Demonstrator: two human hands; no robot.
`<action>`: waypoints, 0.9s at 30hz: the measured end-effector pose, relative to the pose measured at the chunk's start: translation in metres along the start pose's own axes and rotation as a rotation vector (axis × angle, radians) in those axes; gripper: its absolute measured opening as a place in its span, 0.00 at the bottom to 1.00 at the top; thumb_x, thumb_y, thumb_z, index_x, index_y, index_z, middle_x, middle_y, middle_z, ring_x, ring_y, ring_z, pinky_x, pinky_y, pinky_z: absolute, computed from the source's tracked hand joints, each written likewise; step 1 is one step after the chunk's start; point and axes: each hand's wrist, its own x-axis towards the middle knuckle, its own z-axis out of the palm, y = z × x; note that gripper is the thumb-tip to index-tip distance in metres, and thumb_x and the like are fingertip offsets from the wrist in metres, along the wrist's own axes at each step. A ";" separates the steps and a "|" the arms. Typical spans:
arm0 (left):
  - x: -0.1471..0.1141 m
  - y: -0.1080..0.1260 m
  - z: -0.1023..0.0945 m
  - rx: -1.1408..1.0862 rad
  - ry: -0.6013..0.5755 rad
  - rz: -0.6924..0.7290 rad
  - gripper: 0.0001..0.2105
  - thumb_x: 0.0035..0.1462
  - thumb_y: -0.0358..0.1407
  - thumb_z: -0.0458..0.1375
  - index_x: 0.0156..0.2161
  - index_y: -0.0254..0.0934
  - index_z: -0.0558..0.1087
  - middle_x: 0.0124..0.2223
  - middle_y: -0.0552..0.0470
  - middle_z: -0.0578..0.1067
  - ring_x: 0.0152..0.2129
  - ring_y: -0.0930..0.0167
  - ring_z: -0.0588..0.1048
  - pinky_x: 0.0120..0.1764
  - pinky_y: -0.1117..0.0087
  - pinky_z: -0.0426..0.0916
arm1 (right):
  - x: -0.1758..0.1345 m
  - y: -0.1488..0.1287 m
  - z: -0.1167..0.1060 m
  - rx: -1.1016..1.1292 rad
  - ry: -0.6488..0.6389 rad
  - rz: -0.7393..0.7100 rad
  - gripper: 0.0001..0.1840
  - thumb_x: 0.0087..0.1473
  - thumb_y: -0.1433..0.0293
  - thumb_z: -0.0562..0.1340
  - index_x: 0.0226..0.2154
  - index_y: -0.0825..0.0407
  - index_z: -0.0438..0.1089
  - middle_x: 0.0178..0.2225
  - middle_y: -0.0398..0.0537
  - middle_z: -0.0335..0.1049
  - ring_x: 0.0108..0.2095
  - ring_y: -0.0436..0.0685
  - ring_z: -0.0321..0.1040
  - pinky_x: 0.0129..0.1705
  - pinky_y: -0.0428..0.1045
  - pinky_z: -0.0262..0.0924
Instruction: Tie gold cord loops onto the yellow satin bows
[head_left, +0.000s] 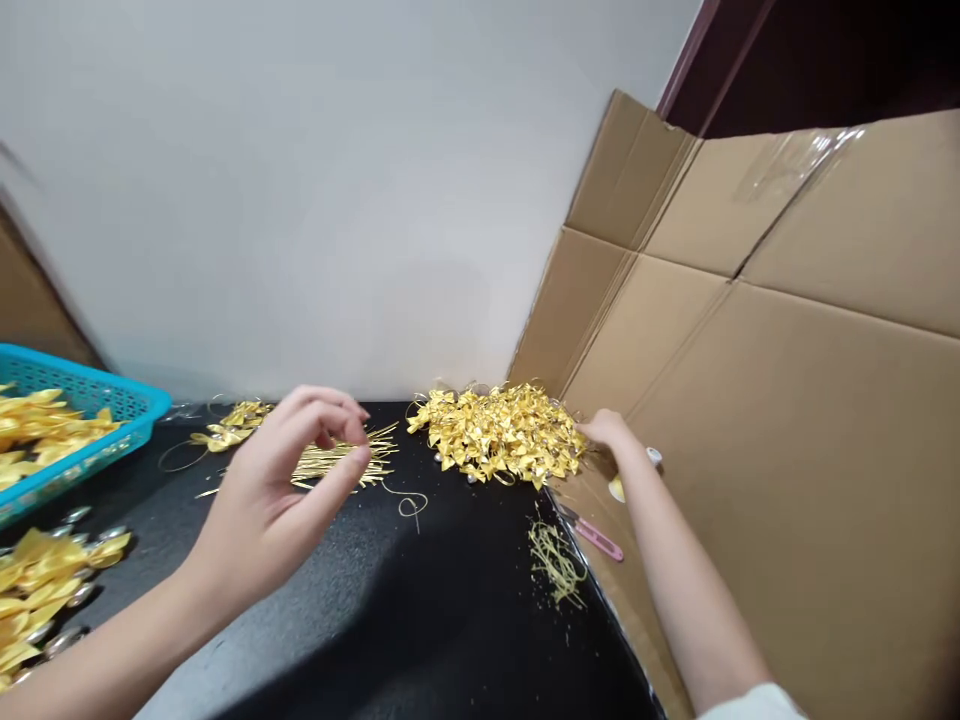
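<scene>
My left hand hovers over a bundle of thin gold ties on the black table. Its fingers are bent, with a small gap to the thumb, and no object shows between them. At the right edge of a heap of shiny gold ribbon bows, my right hand reaches in with its fingers drawn together. The fingertips touch the heap's side, and what they hold, if anything, is hidden. One loose curled gold tie lies just in front of the bundle.
A blue plastic basket of gold ribbon pieces stands at left. Nearer are bows with silver bells; a few bows lie behind my left hand. Pink snips and tie scraps lie beside the upright cardboard.
</scene>
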 end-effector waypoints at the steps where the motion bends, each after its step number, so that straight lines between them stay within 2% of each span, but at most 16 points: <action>1: -0.006 -0.001 0.000 0.029 -0.032 -0.009 0.06 0.59 0.32 0.53 0.30 0.40 0.65 0.37 0.52 0.68 0.37 0.68 0.68 0.37 0.67 0.62 | 0.002 0.000 0.004 0.016 -0.002 -0.003 0.18 0.60 0.64 0.60 0.51 0.55 0.66 0.51 0.54 0.67 0.46 0.58 0.69 0.47 0.57 0.67; 8: -0.032 -0.004 -0.014 0.148 -0.143 -0.065 0.03 0.57 0.34 0.54 0.31 0.42 0.65 0.39 0.52 0.69 0.40 0.66 0.70 0.40 0.67 0.65 | 0.011 -0.012 0.021 0.189 0.014 -0.150 0.17 0.61 0.64 0.59 0.51 0.53 0.66 0.51 0.52 0.67 0.46 0.59 0.69 0.46 0.58 0.67; 12: -0.054 -0.013 -0.024 0.143 -0.108 -0.167 0.04 0.58 0.36 0.53 0.31 0.43 0.66 0.41 0.53 0.69 0.40 0.66 0.70 0.41 0.67 0.63 | 0.009 -0.007 0.026 0.274 0.027 -0.218 0.17 0.61 0.64 0.59 0.51 0.53 0.66 0.51 0.52 0.67 0.46 0.58 0.69 0.46 0.58 0.67; 16: -0.077 -0.029 -0.039 0.233 -0.080 -0.224 0.05 0.58 0.36 0.54 0.30 0.43 0.67 0.39 0.54 0.70 0.38 0.66 0.71 0.41 0.68 0.62 | 0.002 0.005 0.024 0.334 0.081 -0.237 0.17 0.61 0.64 0.59 0.50 0.53 0.66 0.51 0.52 0.67 0.46 0.58 0.69 0.46 0.58 0.67; 17: -0.081 -0.032 -0.044 0.265 -0.072 -0.228 0.05 0.58 0.36 0.54 0.30 0.42 0.67 0.38 0.54 0.71 0.37 0.66 0.71 0.41 0.68 0.63 | 0.000 0.007 0.023 0.348 0.094 -0.247 0.16 0.61 0.64 0.59 0.49 0.54 0.67 0.50 0.52 0.68 0.46 0.58 0.69 0.47 0.58 0.67; 19: -0.088 -0.039 -0.052 0.342 -0.073 -0.237 0.05 0.58 0.36 0.54 0.31 0.42 0.67 0.37 0.53 0.72 0.36 0.65 0.72 0.42 0.67 0.64 | -0.004 0.007 0.020 0.377 0.138 -0.267 0.15 0.62 0.67 0.54 0.41 0.57 0.73 0.45 0.59 0.73 0.46 0.62 0.70 0.49 0.57 0.65; 21: -0.096 -0.044 -0.059 0.418 -0.126 -0.232 0.05 0.58 0.37 0.55 0.31 0.42 0.68 0.36 0.52 0.73 0.36 0.64 0.72 0.41 0.66 0.65 | -0.013 0.001 0.018 0.412 0.199 -0.311 0.16 0.59 0.66 0.55 0.40 0.58 0.74 0.44 0.61 0.75 0.46 0.65 0.71 0.50 0.58 0.63; 24: -0.116 -0.049 -0.066 0.537 -0.244 -0.211 0.06 0.58 0.40 0.54 0.34 0.42 0.72 0.40 0.51 0.76 0.38 0.63 0.73 0.43 0.63 0.67 | -0.037 -0.018 0.018 0.476 0.295 -0.422 0.19 0.56 0.64 0.56 0.45 0.56 0.72 0.47 0.59 0.74 0.46 0.63 0.71 0.50 0.57 0.63; 26: -0.135 -0.050 -0.069 0.617 -0.325 -0.199 0.10 0.59 0.41 0.54 0.42 0.43 0.74 0.47 0.48 0.76 0.43 0.61 0.74 0.47 0.60 0.67 | -0.060 -0.036 0.024 0.503 0.310 -0.549 0.17 0.53 0.62 0.59 0.43 0.52 0.73 0.46 0.55 0.74 0.45 0.62 0.71 0.50 0.57 0.63; 27: -0.145 -0.050 -0.069 0.651 -0.373 -0.190 0.14 0.59 0.42 0.54 0.48 0.44 0.73 0.52 0.46 0.74 0.46 0.60 0.73 0.49 0.58 0.66 | -0.072 -0.046 0.029 0.499 0.310 -0.702 0.16 0.52 0.62 0.61 0.42 0.51 0.74 0.45 0.54 0.75 0.45 0.62 0.71 0.49 0.58 0.63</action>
